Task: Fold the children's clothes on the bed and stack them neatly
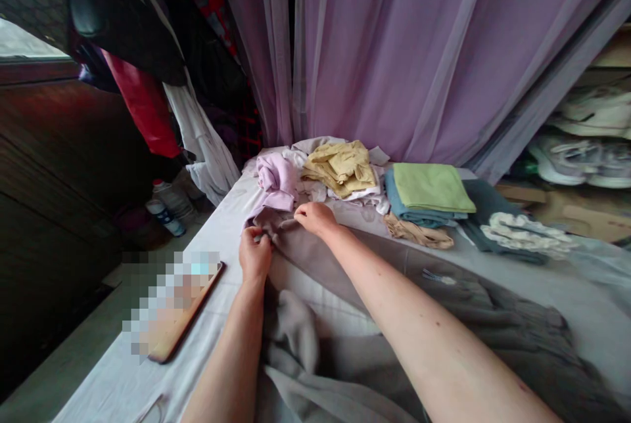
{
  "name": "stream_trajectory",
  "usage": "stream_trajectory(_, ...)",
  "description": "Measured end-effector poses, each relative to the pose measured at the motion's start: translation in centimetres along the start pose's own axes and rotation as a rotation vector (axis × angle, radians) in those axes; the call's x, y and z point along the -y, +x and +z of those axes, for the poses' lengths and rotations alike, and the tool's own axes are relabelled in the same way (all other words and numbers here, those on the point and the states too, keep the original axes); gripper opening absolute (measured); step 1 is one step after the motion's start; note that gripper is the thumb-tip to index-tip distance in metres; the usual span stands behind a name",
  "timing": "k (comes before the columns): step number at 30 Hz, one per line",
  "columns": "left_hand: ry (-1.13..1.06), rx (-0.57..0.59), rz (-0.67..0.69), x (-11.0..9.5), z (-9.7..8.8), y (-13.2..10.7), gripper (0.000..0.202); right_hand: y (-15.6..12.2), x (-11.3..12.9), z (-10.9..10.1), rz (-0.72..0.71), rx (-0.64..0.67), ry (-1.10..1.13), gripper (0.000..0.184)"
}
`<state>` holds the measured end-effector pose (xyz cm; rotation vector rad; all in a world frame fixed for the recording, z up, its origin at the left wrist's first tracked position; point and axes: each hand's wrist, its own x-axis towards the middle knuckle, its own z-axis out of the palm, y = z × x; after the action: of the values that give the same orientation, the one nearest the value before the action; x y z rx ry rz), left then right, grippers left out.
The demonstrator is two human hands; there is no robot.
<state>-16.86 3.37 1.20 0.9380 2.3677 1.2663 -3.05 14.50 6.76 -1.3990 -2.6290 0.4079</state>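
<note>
A large grey garment [345, 259] lies spread across the white-sheeted bed [211, 232]. My left hand [255, 255] is closed, pinching the garment's far edge near its left corner. My right hand [315, 218] is closed on the same far edge a little to the right. Both forearms reach out over the cloth. Just beyond the hands lies a crumpled lilac garment [276, 180] and a yellow garment [342, 167] on a heap of pale clothes.
Folded green cloth [431, 186] sits on folded blue cloth [409, 213], with a tan item [419, 234] in front and a dark folded piece with white trim [517, 229] to the right. A wooden-edged object [185, 314] lies at the bed's left. Purple curtains [394, 48] hang behind; clothes hang at the left.
</note>
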Motion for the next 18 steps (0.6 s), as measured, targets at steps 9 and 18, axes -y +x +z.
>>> stream_trajectory(9, 0.071, 0.178, -0.003, -1.8, -0.8, -0.6, 0.031, -0.1, 0.0, 0.4, -0.124, 0.064, -0.132, 0.028)
stream_trajectory(18, 0.324, 0.159, 0.143, -2.5, -1.1, -0.9, 0.016, 0.4, 1.2, 0.2, -0.130, 0.121, -0.204, 0.031)
